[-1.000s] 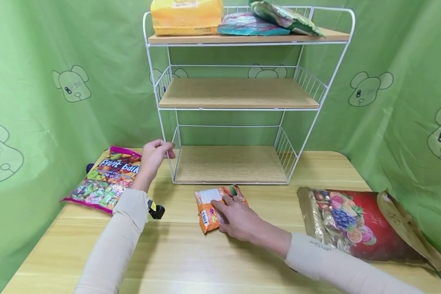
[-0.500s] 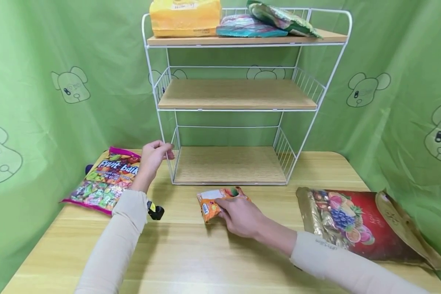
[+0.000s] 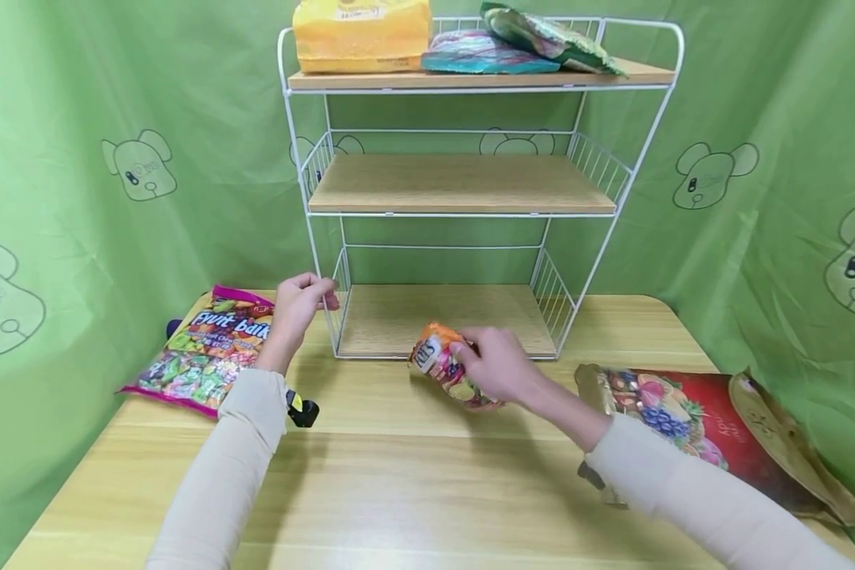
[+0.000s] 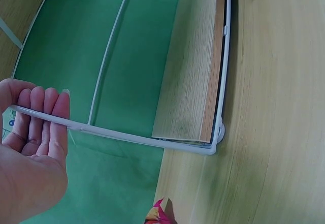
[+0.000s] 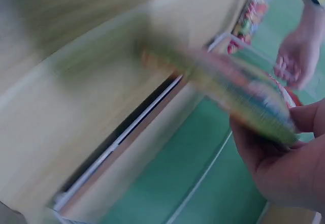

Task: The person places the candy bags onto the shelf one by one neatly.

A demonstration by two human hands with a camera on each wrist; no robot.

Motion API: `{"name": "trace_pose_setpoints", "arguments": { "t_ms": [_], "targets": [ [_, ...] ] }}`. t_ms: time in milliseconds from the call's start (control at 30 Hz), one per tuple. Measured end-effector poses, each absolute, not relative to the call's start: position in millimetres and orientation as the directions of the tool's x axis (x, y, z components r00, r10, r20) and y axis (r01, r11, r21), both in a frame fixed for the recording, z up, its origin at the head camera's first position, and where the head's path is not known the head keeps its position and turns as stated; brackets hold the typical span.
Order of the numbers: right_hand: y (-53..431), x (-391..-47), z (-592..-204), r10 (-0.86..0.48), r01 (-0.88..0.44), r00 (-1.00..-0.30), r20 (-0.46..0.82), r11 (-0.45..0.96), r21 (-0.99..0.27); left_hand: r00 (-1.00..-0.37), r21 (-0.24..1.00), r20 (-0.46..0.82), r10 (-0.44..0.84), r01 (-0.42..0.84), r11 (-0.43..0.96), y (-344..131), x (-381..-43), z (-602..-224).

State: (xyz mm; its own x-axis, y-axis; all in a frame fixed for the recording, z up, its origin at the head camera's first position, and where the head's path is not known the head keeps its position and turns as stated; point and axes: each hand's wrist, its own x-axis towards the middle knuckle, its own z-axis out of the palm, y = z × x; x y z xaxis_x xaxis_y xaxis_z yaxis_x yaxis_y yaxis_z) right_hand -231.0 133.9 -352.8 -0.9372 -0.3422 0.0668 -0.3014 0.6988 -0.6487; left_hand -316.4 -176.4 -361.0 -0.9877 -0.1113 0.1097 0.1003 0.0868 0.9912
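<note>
OK, right hand [image 3: 497, 366] has the small orange candy packet [image 3: 443, 364] pinched by one end: thumb across its face, fingers tucked underneath, spread no wider than the packet needs. Packet is tilted, at the front edge of the bottom shelf [image 3: 427, 305] in head view, apparently off the table [image 3: 370, 491]. Right wrist view is blurred there; can't tell whether any edge touches. End grip suits a soft bag, I'd say: leaves the far half free.

Left hand [image 3: 302, 301]: fingers curled loosely round the left upright [image 4: 117, 133] of the white wire rack [image 3: 463, 214]. Reads as bracing; frame looks light, so probably to stop it shifting.

Containers: orange packet hides its contents; fruit print suggests sweets. Pink-edged fruit candy bag [image 3: 207, 348] lies flat left of the rack, wrapped sweets showing in its lower part. Red-and-gold fruit-print bag [image 3: 737, 443] lies on the right, partly behind the sleeve; contents not visible. Top shelf [image 3: 644, 73] carries a yellow pack [image 3: 363, 39], then a teal-edged bag [image 3: 466, 54] with a green bag [image 3: 545, 41] overlapping it, likely to save width. Can't see inside those three.
</note>
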Motion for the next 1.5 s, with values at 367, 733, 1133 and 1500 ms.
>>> {"name": "trace_pose_setpoints", "arguments": {
  "t_ms": [367,733,1133,1500],
  "targets": [
    [166,-250,-376,-0.242,0.143,-0.917,-0.316,0.54,-0.83,-0.985,0.988,0.128,-0.117,0.117,0.097,-176,-318,-363],
    [180,-255,-399,-0.225,0.058,-0.939,-0.261,0.643,-0.764,-0.985,0.989,0.125,-0.121,0.114,0.089,-177,-318,-363],
    [198,-248,-405,-0.226,-0.048,-0.942,-0.249,0.823,-0.566,-0.986,0.99,0.119,-0.116,0.11,0.087,-175,-316,-362],
    [197,-232,-406,-0.237,-0.064,-0.927,-0.289,0.862,-0.503,-0.985,0.989,0.121,-0.121,0.11,0.095,-176,-316,-362]
  ]
}}
